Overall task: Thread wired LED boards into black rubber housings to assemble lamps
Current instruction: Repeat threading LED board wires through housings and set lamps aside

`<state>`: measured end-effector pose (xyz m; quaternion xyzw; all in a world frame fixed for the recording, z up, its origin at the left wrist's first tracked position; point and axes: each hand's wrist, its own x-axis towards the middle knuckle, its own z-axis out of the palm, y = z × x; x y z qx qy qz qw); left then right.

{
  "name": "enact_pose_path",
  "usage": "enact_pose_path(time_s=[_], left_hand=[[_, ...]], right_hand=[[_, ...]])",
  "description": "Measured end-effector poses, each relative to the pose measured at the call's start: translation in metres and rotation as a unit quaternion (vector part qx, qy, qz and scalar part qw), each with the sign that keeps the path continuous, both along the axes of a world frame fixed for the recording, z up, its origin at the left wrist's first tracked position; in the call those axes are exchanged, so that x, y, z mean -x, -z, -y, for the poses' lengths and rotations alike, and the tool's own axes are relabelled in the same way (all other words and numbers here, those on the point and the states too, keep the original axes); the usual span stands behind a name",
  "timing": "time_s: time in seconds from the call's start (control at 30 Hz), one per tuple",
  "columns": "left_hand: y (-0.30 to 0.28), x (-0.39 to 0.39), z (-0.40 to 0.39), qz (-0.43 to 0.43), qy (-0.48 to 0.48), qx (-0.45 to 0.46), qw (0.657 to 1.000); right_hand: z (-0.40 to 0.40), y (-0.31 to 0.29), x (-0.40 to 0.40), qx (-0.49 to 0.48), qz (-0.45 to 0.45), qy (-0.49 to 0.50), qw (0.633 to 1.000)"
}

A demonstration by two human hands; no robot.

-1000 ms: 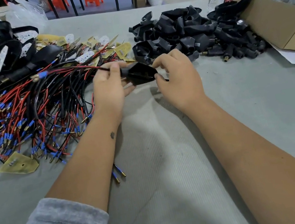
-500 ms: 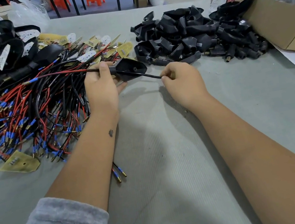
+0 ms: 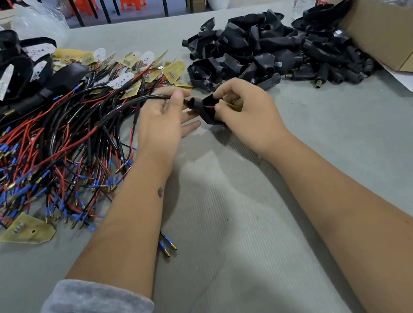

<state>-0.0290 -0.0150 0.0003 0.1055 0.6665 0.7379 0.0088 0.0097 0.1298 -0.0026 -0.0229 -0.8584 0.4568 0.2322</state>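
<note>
My left hand (image 3: 164,125) pinches the black wire (image 3: 120,109) and my right hand (image 3: 245,110) grips the housing (image 3: 206,112) above bare table (image 3: 241,233), between the wire pile (image 3: 35,164) left and spare housings (image 3: 263,47) far right.

The right hand (image 3: 247,113), which half a second ago pinched the black wire out to the right of the black rubber housing (image 3: 207,112), now grips the housing itself and presses a yellow LED board (image 3: 229,104) at its mouth. The left hand (image 3: 164,125) now pinches the black sleeved wire (image 3: 135,103) at the housing's neck.
</note>
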Motion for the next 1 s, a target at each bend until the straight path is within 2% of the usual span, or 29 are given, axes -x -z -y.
enact_pose_path(time_s=[0.17, 0.4, 0.5, 0.63, 0.8, 0.93, 1.0], left_hand=[[-0.002, 0.005, 0.004, 0.057, -0.029, -0.114, 0.991], [-0.002, 0.008, 0.005, 0.090, -0.041, -0.153, 0.983], [-0.002, 0.008, 0.003, 0.101, -0.018, -0.115, 0.988], [0.000, 0.006, 0.000, 0.072, 0.023, -0.025, 0.997], [0.001, 0.005, 0.003, 0.054, 0.051, 0.001, 0.997], [0.001, 0.006, 0.003, 0.047, 0.050, 0.006, 0.998], [0.002, 0.007, 0.004, 0.044, 0.048, 0.007, 0.998]], right_hand=[[-0.004, -0.002, 0.000, 0.050, 0.018, 0.013, 0.999], [-0.007, -0.003, 0.000, 0.046, 0.033, -0.001, 0.998], [-0.007, -0.004, 0.000, 0.049, 0.014, -0.014, 0.999], [-0.005, -0.004, -0.001, 0.044, -0.031, -0.003, 0.999], [-0.002, -0.005, -0.003, 0.063, -0.016, 0.033, 0.997], [0.001, -0.010, -0.005, 0.145, -0.005, 0.016, 0.989], [0.001, -0.011, -0.006, 0.147, -0.020, 0.011, 0.989]])
